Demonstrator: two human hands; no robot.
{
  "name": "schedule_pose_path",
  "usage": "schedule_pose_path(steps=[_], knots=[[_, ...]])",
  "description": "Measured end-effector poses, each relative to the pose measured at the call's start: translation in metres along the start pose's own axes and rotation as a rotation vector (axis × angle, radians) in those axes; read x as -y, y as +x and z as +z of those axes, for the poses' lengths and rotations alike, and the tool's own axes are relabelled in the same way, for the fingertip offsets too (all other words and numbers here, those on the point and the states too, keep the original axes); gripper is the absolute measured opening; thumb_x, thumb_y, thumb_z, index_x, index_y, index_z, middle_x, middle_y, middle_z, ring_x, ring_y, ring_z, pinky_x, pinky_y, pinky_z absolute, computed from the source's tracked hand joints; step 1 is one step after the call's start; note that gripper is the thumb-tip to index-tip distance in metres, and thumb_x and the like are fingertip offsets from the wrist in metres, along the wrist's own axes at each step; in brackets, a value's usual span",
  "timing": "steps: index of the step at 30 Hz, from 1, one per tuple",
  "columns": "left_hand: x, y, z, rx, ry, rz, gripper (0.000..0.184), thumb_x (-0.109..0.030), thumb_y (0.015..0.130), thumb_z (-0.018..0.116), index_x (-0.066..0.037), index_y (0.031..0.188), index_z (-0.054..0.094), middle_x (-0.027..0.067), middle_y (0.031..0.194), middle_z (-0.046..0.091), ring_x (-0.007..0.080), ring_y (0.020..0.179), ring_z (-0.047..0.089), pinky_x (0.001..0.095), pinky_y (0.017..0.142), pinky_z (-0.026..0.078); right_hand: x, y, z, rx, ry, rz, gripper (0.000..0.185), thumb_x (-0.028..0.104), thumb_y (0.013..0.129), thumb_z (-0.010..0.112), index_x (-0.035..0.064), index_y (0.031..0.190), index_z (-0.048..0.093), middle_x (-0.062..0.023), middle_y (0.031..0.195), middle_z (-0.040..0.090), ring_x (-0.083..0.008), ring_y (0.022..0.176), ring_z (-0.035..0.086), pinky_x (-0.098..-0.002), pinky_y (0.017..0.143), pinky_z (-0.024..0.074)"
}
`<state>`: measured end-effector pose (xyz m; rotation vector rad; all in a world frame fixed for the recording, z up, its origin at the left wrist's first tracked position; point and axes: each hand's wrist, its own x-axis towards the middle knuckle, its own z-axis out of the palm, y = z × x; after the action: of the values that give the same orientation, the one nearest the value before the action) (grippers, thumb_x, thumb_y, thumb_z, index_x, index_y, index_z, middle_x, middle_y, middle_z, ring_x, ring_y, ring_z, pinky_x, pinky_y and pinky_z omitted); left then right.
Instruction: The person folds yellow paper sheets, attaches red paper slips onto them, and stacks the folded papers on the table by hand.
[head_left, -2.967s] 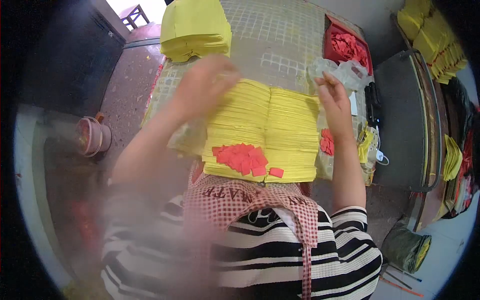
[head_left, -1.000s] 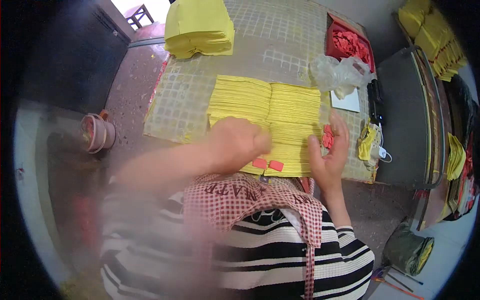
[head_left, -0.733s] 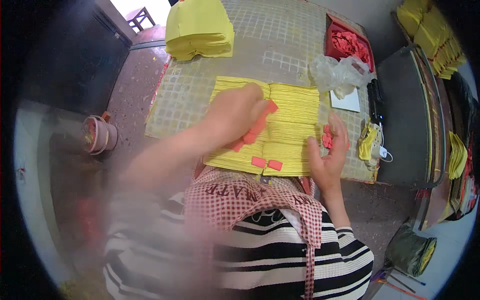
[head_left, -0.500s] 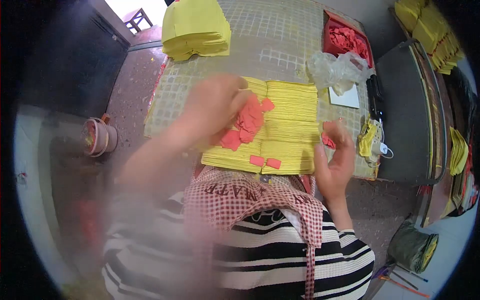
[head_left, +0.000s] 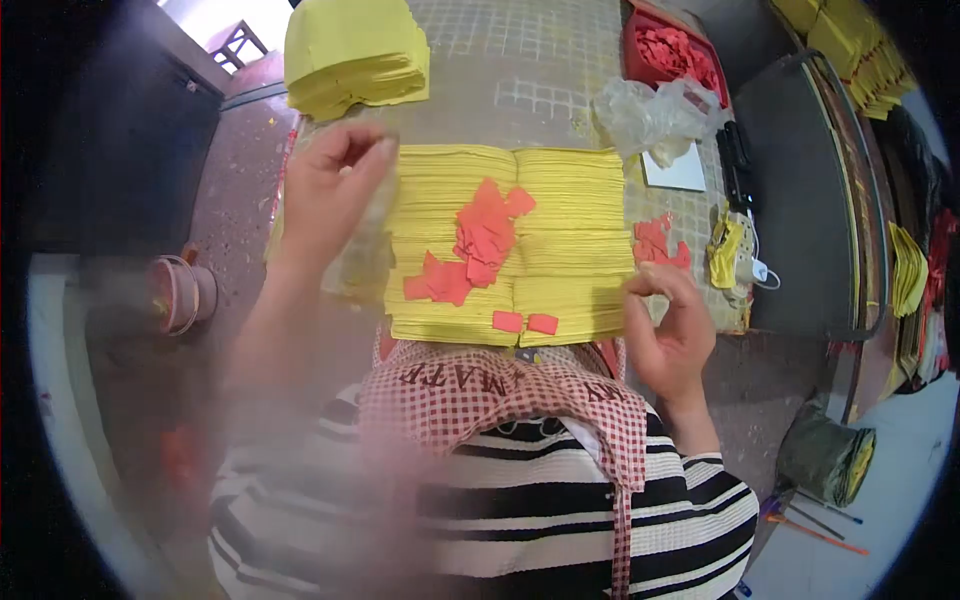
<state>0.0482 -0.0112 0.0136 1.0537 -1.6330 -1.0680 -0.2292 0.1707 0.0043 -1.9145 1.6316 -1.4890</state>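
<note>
Left hand [head_left: 330, 195]: raised beside the paper's [head_left: 565, 250] upper left edge, fingers curled, thumb close to them; I can't tell whether I'm pinching anything.
Right hand [head_left: 675, 330]: at the paper's lower right side, thumb and forefinger bent toward each other; I see nothing between them but can't be sure.
Paper: yellow, two columns side by side on the table [head_left: 560, 95], just ahead of my apron [head_left: 500, 400].
Heap [head_left: 485, 235]: loose red pieces, mostly on the left column, its upper right end reaching the seam [head_left: 518, 280].
Slips [head_left: 507, 321]: two red ones near my side, one each side of the seam.
Scraps [head_left: 652, 240]: red, on the table right of the paper, just past my right fingertips; touching or not, I can't tell.
Spill risk: the heap looks light, so a brush from my left wrist could scatter it or push pieces into the seam.
Skew risk: leaning in, my apron could nudge the near edge and shift the columns.
Stray risk: a careless right finger could sweep the scraps about.
</note>
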Motion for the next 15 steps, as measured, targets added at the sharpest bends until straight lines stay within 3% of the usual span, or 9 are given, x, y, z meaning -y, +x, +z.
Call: schedule_pose_path(steps=[1, 4, 6, 7, 9, 11, 14, 15], knots=[[-0.006, -0.008, 0.0, 0.004, -0.006, -0.008, 0.014, -0.009, 0.084, 0.065, 0.002, 0.091, 0.063, 0.0068, 0.088, 0.064, 0.0136, 0.082, 0.059, 0.0267, 0.075, 0.046, 0.001, -0.002, -0.001, 0.005, -0.006, 0.007, 0.03, -0.007, 0.072, 0.065, 0.0001, 0.101, 0.059, -0.0109, 0.086, 0.064, -0.0243, 0.076, 0.06, -0.0313, 0.069, 0.0465], [-0.032, -0.021, 0.001, 0.299, 0.109, 0.176, 0.013, -0.008, 0.08, 0.067, 0.001, 0.089, 0.062, 0.0076, 0.089, 0.063, 0.0172, 0.085, 0.06, 0.0295, 0.077, 0.046, 0.0, -0.002, 0.001, 0.107, -0.028, -0.012, 0.031, -0.007, 0.071, 0.065, -0.0003, 0.101, 0.059, -0.011, 0.085, 0.064, -0.0241, 0.076, 0.06, -0.0315, 0.069, 0.0466], [-0.042, -0.015, 0.006, 0.47, 0.268, 0.526, 0.013, -0.008, 0.078, 0.068, 0.0, 0.087, 0.061, 0.0089, 0.089, 0.063, 0.0206, 0.089, 0.06, 0.0317, 0.079, 0.045, -0.003, 0.0, 0.004, 0.025, -0.064, 0.01, 0.03, -0.006, 0.073, 0.065, -0.0005, 0.102, 0.059, -0.0107, 0.086, 0.064, -0.0228, 0.078, 0.061, -0.0308, 0.071, 0.0474], [-0.036, -0.007, 0.006, 0.472, 0.257, 0.543, 0.013, -0.008, 0.078, 0.068, 0.0, 0.087, 0.061, 0.0089, 0.089, 0.063, 0.0206, 0.089, 0.06, 0.0317, 0.079, 0.045, -0.008, 0.002, 0.004, 0.016, -0.08, 0.005, 0.03, -0.006, 0.073, 0.065, -0.0005, 0.102, 0.059, -0.0107, 0.086, 0.064, -0.0228, 0.078, 0.061, -0.0308, 0.071, 0.0474], [-0.013, 0.017, 0.003, 0.358, 0.348, 0.487, 0.015, -0.012, 0.082, 0.067, -0.001, 0.092, 0.063, 0.0076, 0.092, 0.064, 0.0187, 0.09, 0.06, 0.03, 0.081, 0.045, -0.025, 0.005, 0.003, -0.157, -0.118, 0.151, 0.025, -0.003, 0.078, 0.064, -0.0007, 0.103, 0.058, -0.01, 0.09, 0.064, -0.0186, 0.082, 0.061, -0.0285, 0.074, 0.0479], [0.014, 0.055, 0.001, 0.352, 0.087, 0.053, 0.019, -0.016, 0.086, 0.064, -0.001, 0.098, 0.064, 0.0055, 0.098, 0.065, 0.0166, 0.093, 0.06, 0.0287, 0.085, 0.046, -0.045, 0.008, 0.002, -0.251, -0.094, 0.216, 0.021, 0.0, 0.084, 0.061, -0.0003, 0.104, 0.057, -0.0079, 0.094, 0.063, -0.014, 0.086, 0.059, -0.026, 0.076, 0.0479], [0.037, 0.101, 0.013, 0.463, -0.104, 0.031, 0.024, -0.018, 0.09, 0.061, -0.001, 0.105, 0.063, 0.0037, 0.102, 0.065, 0.0151, 0.094, 0.06, 0.0276, 0.087, 0.046, -0.074, 0.007, -0.006, -0.335, 0.134, 0.529, 0.027, 0.002, 0.087, 0.058, -0.0015, 0.113, 0.052, -0.0046, 0.094, 0.06, -0.0105, 0.087, 0.056, -0.0238, 0.079, 0.0448], [0.031, 0.108, 0.022, 0.641, -0.002, -0.038, 0.024, -0.018, 0.09, 0.06, -0.001, 0.108, 0.062, 0.004, 0.103, 0.065, 0.0151, 0.096, 0.059, 0.028, 0.089, 0.045, -0.083, 0.005, -0.006, -0.349, 0.127, 0.522, 0.027, 0.002, 0.087, 0.058, -0.0015, 0.113, 0.052, -0.0046, 0.094, 0.06, -0.0105, 0.087, 0.056, -0.0238, 0.079, 0.0448]])
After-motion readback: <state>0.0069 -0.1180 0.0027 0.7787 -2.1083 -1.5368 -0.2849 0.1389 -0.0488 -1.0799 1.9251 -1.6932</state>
